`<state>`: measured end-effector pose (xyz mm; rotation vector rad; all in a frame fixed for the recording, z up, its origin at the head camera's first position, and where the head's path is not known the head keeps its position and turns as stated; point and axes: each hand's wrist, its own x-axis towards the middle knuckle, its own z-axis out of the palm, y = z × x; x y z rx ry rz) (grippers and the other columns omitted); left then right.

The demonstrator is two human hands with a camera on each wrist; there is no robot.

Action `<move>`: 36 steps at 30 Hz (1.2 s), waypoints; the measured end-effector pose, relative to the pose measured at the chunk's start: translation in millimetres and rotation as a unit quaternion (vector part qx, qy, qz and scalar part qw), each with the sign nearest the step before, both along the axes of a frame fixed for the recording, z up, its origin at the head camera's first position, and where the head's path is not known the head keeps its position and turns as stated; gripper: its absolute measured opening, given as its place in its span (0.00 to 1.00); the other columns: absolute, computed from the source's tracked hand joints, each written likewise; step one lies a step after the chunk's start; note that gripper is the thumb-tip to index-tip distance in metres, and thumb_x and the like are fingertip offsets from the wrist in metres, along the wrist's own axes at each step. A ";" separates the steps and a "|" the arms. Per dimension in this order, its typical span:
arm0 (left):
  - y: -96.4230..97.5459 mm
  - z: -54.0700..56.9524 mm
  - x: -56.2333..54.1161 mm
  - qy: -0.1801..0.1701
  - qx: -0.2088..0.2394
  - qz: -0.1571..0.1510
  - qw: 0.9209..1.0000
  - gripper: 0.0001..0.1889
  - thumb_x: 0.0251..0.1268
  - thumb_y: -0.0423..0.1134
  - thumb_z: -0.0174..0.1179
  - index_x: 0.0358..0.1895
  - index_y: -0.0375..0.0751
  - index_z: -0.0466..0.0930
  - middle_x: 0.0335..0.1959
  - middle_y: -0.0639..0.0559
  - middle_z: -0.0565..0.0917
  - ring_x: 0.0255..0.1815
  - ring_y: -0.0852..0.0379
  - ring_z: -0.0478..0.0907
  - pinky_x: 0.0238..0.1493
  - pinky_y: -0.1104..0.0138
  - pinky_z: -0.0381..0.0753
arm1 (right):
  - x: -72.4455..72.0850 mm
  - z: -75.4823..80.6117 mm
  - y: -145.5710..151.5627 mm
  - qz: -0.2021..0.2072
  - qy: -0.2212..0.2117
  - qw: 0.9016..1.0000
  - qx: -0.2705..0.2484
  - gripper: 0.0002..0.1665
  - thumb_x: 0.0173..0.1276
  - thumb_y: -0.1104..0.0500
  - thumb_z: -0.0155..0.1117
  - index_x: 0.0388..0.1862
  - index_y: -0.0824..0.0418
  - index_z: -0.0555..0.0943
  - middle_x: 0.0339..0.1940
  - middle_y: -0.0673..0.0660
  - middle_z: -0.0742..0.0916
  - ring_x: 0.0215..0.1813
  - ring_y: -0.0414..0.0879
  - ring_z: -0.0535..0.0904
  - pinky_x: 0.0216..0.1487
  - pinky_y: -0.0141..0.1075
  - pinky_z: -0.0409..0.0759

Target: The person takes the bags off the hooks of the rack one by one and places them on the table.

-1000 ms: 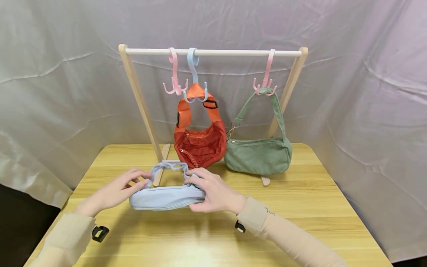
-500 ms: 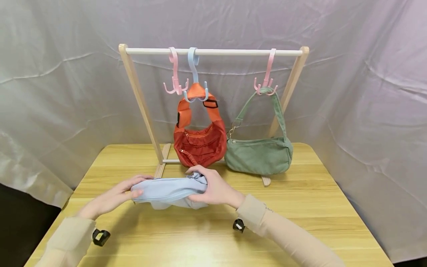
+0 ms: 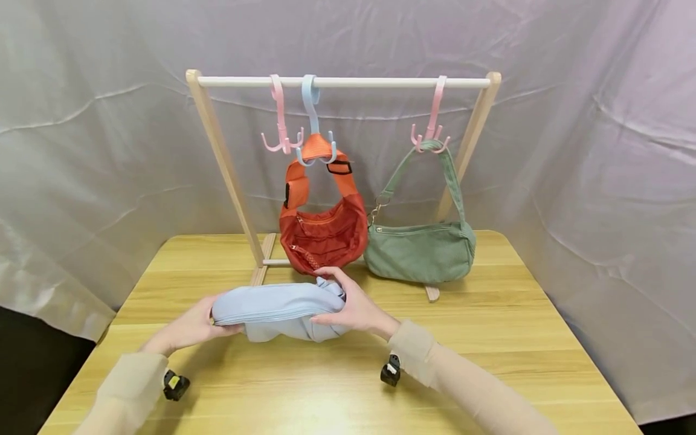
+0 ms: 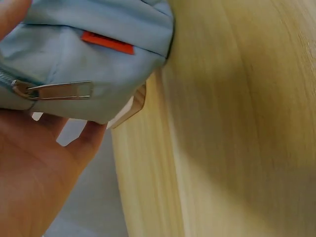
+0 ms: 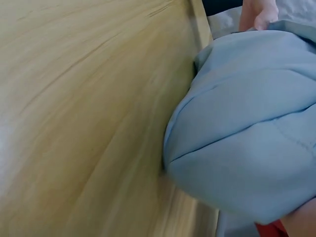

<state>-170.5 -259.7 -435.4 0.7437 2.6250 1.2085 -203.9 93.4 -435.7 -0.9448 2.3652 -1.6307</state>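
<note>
A light blue shoulder bag point(image 3: 277, 308) is held off the front of the rack between both hands, its zipper running along the near side. At its left end my left hand point(image 3: 190, 326) grips it, with fingers partly hidden. The left wrist view shows an orange tag point(image 4: 108, 42) and a metal zipper pull point(image 4: 64, 91) on that end. My right hand point(image 3: 356, 307) holds the right end, thumb in front and fingers over the top. Bunched fabric shows under the right fingers. The bag's strap is mostly hidden.
Behind stands a wooden rack with a white rod point(image 3: 375, 82). A red-orange bag point(image 3: 326, 232) hangs from a blue hook point(image 3: 311, 109), a green bag point(image 3: 421, 251) from a pink hook point(image 3: 435, 115). Another pink hook point(image 3: 280, 115) bears nothing. All stand on a wooden table point(image 3: 489, 362).
The blue bag has turned and its strap, visible standing up earlier, has gone from sight. My left hand has moved from the strap to the bag's left end; the right keeps its hold.
</note>
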 end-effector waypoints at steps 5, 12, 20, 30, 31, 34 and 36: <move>0.9 -10.2 -4.0 -0.004 0.016 0.009 1.000 0.32 0.60 0.40 0.71 0.68 0.36 0.72 0.57 0.44 0.85 0.56 0.72 0.78 0.61 0.62 0.78 | -1.1 -8.8 6.8 0.034 -0.002 0.999 0.006 0.56 0.49 0.61 0.84 0.74 0.51 0.63 0.65 0.55 0.79 0.59 0.41 0.77 0.63 0.35 0.75; -0.7 -15.2 -1.9 -0.023 0.040 0.030 0.998 0.28 0.67 0.38 0.66 0.68 0.34 0.71 0.56 0.42 0.85 0.54 0.74 0.78 0.58 0.69 0.78 | -7.8 -26.1 9.7 0.068 0.032 0.997 0.017 0.58 0.48 0.62 0.83 0.75 0.58 0.60 0.64 0.58 0.79 0.62 0.44 0.78 0.69 0.40 0.73; 1.9 -8.4 -2.5 -0.030 0.043 0.061 0.997 0.21 0.72 0.40 0.60 0.63 0.34 0.75 0.53 0.38 0.85 0.47 0.71 0.80 0.50 0.64 0.82 | -4.8 -23.6 5.8 0.022 0.053 0.998 0.005 0.42 0.55 0.62 0.76 0.68 0.61 0.68 0.56 0.59 0.84 0.57 0.44 0.79 0.65 0.39 0.76; -6.0 5.4 -4.1 -0.035 0.055 0.103 0.993 0.16 0.76 0.40 0.56 0.58 0.33 0.78 0.49 0.48 0.86 0.46 0.73 0.79 0.48 0.71 0.79 | 10.7 -6.8 -13.6 -0.016 -0.097 0.994 -0.047 0.41 0.60 0.62 0.74 0.71 0.60 0.66 0.63 0.61 0.81 0.61 0.45 0.76 0.69 0.40 0.70; -7.6 7.4 -3.5 -0.037 0.053 0.111 0.992 0.17 0.75 0.40 0.56 0.59 0.33 0.78 0.49 0.48 0.86 0.45 0.73 0.79 0.48 0.71 0.80 | 12.3 -5.5 -16.5 -0.019 -0.117 0.991 -0.056 0.42 0.60 0.61 0.73 0.71 0.59 0.66 0.64 0.61 0.81 0.61 0.44 0.76 0.69 0.40 0.70; -11.6 11.4 -2.0 -0.038 0.045 0.129 0.990 0.20 0.76 0.42 0.56 0.62 0.33 0.76 0.53 0.43 0.85 0.45 0.73 0.78 0.47 0.71 0.80 | 17.2 -3.9 -25.0 -0.036 -0.168 0.982 -0.084 0.43 0.61 0.59 0.72 0.73 0.59 0.65 0.63 0.62 0.80 0.59 0.42 0.75 0.67 0.38 0.70; -14.8 12.1 -1.2 -0.041 0.036 0.140 0.989 0.22 0.77 0.44 0.55 0.65 0.34 0.74 0.57 0.39 0.83 0.48 0.75 0.77 0.49 0.71 0.79 | 20.7 -3.7 -31.9 -0.048 -0.198 0.973 -0.111 0.42 0.61 0.60 0.71 0.73 0.60 0.64 0.63 0.62 0.79 0.58 0.41 0.75 0.66 0.37 0.71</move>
